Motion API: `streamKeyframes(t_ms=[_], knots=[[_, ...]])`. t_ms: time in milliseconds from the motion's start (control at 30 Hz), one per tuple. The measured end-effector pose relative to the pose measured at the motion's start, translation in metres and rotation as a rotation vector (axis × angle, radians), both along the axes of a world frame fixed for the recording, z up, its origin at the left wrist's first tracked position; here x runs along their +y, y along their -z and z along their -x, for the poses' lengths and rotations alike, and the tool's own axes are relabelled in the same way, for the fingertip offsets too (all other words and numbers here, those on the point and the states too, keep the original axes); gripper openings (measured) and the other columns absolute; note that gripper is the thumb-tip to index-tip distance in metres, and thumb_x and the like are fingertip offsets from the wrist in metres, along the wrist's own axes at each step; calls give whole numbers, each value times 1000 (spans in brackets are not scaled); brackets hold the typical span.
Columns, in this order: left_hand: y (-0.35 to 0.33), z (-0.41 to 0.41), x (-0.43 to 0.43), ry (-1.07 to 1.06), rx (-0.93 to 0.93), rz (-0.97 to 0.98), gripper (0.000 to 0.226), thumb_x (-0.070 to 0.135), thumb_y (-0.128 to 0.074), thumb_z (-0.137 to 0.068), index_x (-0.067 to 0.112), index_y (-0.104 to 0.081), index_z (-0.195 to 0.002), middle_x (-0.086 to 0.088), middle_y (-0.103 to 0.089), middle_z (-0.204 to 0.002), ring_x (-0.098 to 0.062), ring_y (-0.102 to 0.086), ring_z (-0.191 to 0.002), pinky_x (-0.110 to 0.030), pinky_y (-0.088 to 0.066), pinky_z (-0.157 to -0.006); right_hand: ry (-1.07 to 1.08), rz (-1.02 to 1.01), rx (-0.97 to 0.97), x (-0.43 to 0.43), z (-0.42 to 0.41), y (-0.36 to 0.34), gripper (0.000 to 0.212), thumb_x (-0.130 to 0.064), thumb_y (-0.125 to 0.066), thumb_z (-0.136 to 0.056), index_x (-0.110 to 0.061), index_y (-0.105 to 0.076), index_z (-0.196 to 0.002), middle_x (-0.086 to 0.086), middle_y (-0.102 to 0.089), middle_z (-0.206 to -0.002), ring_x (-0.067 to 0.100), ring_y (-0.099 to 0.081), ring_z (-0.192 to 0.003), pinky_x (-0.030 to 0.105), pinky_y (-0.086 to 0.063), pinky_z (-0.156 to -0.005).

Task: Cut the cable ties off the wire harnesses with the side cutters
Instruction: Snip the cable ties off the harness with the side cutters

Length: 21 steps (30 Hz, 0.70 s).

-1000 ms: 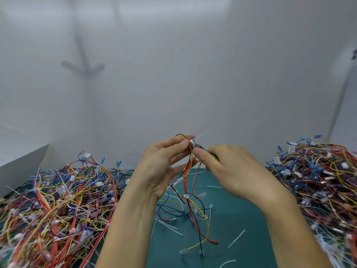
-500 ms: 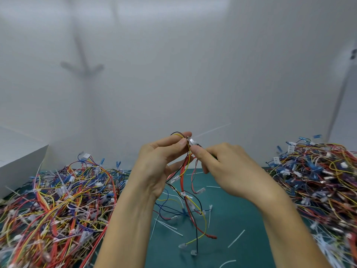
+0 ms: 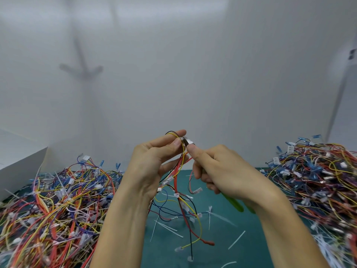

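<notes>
Left hand (image 3: 154, 163) pinched a red, yellow and black wire harness (image 3: 175, 180); right hand (image 3: 222, 171) gripped green-handled side cutters (image 3: 234, 204) beside it, blades largely hidden.

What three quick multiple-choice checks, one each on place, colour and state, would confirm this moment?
1. Where is the wire harness?
A. buried in the left pile
B. held up above the mat
C. buried in the right pile
2. What colour are the handles of the side cutters?
A. red
B. black
C. green
3. What is the left hand doing?
A. pinching the harness wires
B. pressing flat on the mat
C. hanging idle

1 B: its wires dangle from the hands over the mat.
2 C: green handles stick out below the right hand.
3 A: thumb and fingers close on the wires.
</notes>
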<state>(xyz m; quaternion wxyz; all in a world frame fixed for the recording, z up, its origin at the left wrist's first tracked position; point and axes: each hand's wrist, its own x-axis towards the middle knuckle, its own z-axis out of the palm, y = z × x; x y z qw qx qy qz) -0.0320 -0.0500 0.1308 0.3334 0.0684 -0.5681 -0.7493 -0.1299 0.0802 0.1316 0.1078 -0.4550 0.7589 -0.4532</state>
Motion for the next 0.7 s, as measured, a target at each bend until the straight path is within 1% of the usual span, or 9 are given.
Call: streamKeyframes(t_ms=[67, 167, 200, 267, 400, 500, 600, 667, 700], knots=[[0, 0, 0, 0, -8, 0, 20, 13, -69, -70, 12, -81, -86, -2, -77, -95, -18, -74, -84, -28, -59, -69, -5, 2, -13, 0, 0, 0, 67, -67, -38, -95, -18, -62, -56, -12, -45, -39, 9, -44, -43, 35, -43, -61], [1, 1, -1, -3, -31, 10, 20, 14, -70, -69, 11, -81, -86, -2, -76, -101, -19, -74, -89, -30, -60, -71, -4, 23, -50, 1, 1, -1, 67, -68, -39, -93, -16, -61, -56, -11, -45, -39, 14, -45, -44, 36, -43, -58], [1, 1, -1, -2, -46, 17, 21, 14, -71, -68, 12, -81, -87, -2, -76, -98, -19, -73, -88, -31, -60, -72, 2, 45, -70, 0, 0, -2, 67, -68, -40, -92, -15, -62, -57, -10, -46, -40, 15, -46, -44, 35, -43, -56], [1, 1, 0, 3, -76, 29, 23, 14, -72, -68, 11, -81, -88, -2, -74, -87, -16, -72, -81, -32, -61, -73, 34, 120, -121, -1, 1, -4, 67, -68, -41, -91, -13, -63, -59, -7, -49, -44, 17, -48, -44, 33, -43, -54], [-1, 1, 3, 12, -70, 41, 12, 4, -66, -81, 3, -78, -83, -2, -74, -85, -15, -69, -74, -31, -60, -70, 129, 261, -191, -5, 6, -3, 66, -66, -46, -91, -10, -71, -69, -1, -62, -53, 15, -54, -46, 30, -44, -52], [-3, 0, 6, 18, -48, 49, 15, 7, -64, -77, 10, -78, -72, -3, -68, -72, -14, -67, -69, -33, -61, -75, 166, 209, -207, -5, 10, 2, 54, -59, -54, -91, -10, -70, -75, 2, -72, -62, 13, -54, -46, 31, -46, -55], [-5, -1, 8, 60, -7, 83, 15, 12, -59, -67, 11, -73, -64, -3, -64, -69, -15, -64, -65, -38, -57, -83, 162, 98, -243, -6, 13, 8, 49, -54, -56, -92, -9, -67, -78, 4, -75, -67, 14, -53, -46, 31, -48, -56], [-5, -2, 9, 94, 16, 143, 17, 11, -54, -67, 11, -69, -60, -3, -60, -68, -16, -61, -63, -39, -52, -83, 161, 99, -290, -7, 13, 10, 48, -54, -57, -92, -8, -64, -80, 5, -75, -69, 14, -53, -44, 30, -48, -55], [-4, -1, 9, 120, 28, 182, 17, 10, -52, -67, 10, -67, -60, -4, -59, -67, -16, -59, -63, -38, -49, -81, 155, 141, -338, -8, 12, 9, 46, -52, -59, -92, -8, -62, -80, 5, -75, -69, 14, -52, -43, 30, -47, -53]])
